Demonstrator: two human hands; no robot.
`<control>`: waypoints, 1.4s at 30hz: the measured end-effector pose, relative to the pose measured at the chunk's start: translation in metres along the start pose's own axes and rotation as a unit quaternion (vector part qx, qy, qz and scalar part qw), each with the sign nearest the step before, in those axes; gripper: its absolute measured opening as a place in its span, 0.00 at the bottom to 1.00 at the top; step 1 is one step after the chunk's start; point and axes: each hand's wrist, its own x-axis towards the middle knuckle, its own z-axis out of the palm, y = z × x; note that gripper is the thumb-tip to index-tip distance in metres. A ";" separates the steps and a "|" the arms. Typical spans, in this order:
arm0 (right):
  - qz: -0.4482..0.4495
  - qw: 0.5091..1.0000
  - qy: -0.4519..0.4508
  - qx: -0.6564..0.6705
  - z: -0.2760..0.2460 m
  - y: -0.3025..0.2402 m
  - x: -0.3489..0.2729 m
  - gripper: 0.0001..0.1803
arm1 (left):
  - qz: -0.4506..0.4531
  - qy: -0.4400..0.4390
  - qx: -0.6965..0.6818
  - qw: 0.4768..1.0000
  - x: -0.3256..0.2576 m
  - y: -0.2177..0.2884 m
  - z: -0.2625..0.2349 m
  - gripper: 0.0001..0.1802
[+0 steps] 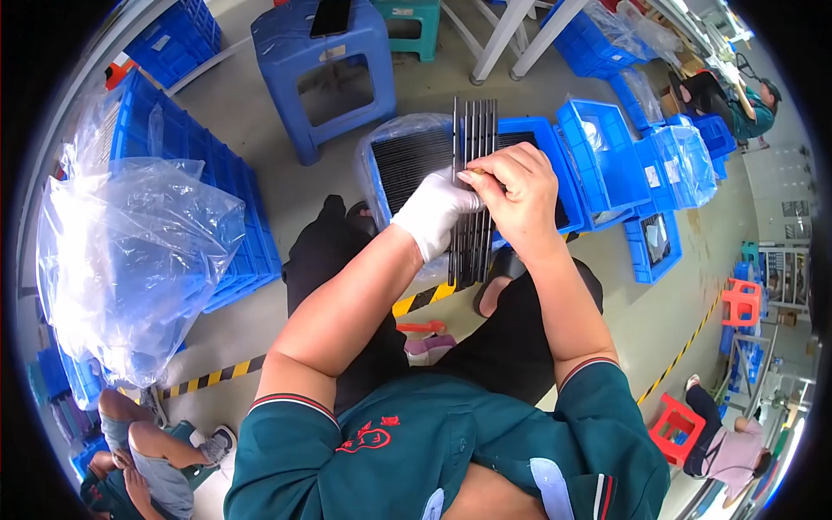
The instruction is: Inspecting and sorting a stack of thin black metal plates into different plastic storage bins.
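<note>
A bundle of several thin black rods stands nearly upright in front of me, over the blue crates. My left hand, in a white glove, is closed round the bundle from the left. The thumb and fingers of my bare right hand are pinched together in front of the rods. A tiny tan spot shows at that pinch, too small to name. Behind the hands, a plastic-lined blue crate holds many more dark rods. Another blue crate with dark rods sits beside it, partly hidden.
A blue stool with a dark flat object stands ahead. Stacked blue crates and clear plastic sheeting rise at my left. More blue crates are at the right. Yellow-black tape crosses the floor. Other people sit nearby.
</note>
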 end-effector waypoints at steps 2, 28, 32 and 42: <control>-0.002 1.000 0.009 -0.001 0.002 0.001 -0.001 0.06 | -0.003 -0.004 0.003 1.000 0.002 -0.002 -0.001 0.11; 0.089 0.992 -0.032 0.078 0.012 -0.003 0.009 0.06 | -0.014 0.085 -0.016 0.996 -0.001 0.005 0.002 0.14; 0.052 0.996 -0.043 0.050 0.016 -0.003 0.016 0.07 | -0.009 0.087 0.040 0.995 -0.005 0.009 0.008 0.14; -0.033 0.996 -0.064 -0.045 0.013 -0.018 0.030 0.07 | 0.010 0.117 0.080 0.990 -0.004 0.009 0.003 0.12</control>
